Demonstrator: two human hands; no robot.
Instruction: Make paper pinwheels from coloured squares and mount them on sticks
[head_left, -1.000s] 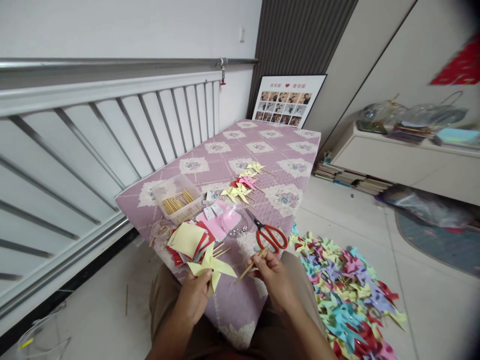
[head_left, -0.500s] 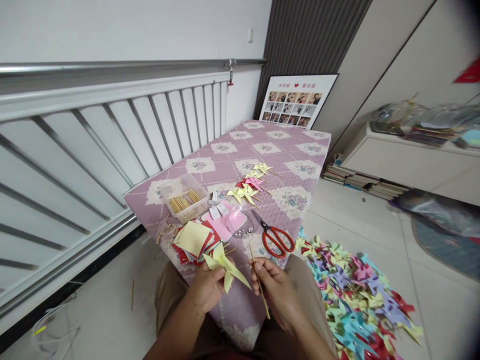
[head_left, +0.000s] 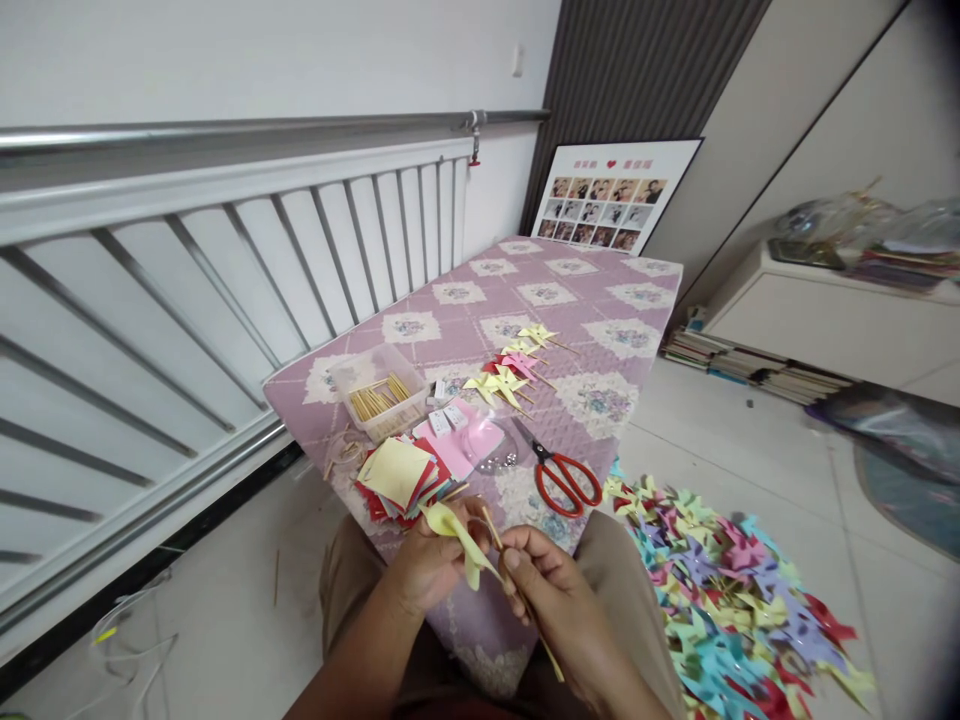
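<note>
A white slatted rail (head_left: 225,260) runs along the left, close beside the surface (head_left: 570,300), a long quilted mauve mat with pale flower squares. Bare tile floor (head_left: 225,600) lies open at the lower left. Near the mat's near-left corner sits a clear plastic box (head_left: 375,395) of thin wooden sticks, and just before it a fanned stack of paper squares (head_left: 397,475), yellow on top, red beneath.

The left hand (head_left: 431,565) pinches a yellow paper pinwheel (head_left: 457,530), its folded blades soft and curled, right at the mat's near edge. Touching it, the right hand (head_left: 551,590) is closed on a thin wooden stick (head_left: 525,600) that slants down to the right, its upper tip at the pinwheel. Compared with half a second ago, both hands are closer together and the pinwheel now meets the stick.

Beyond the hands lie red-handled scissors (head_left: 566,475), and farther up a row of finished pinwheels (head_left: 514,365). To the right the floor holds a wide heap of pinwheels (head_left: 720,600) in many colours, close against the person's knee; past it the tiles are open.
</note>
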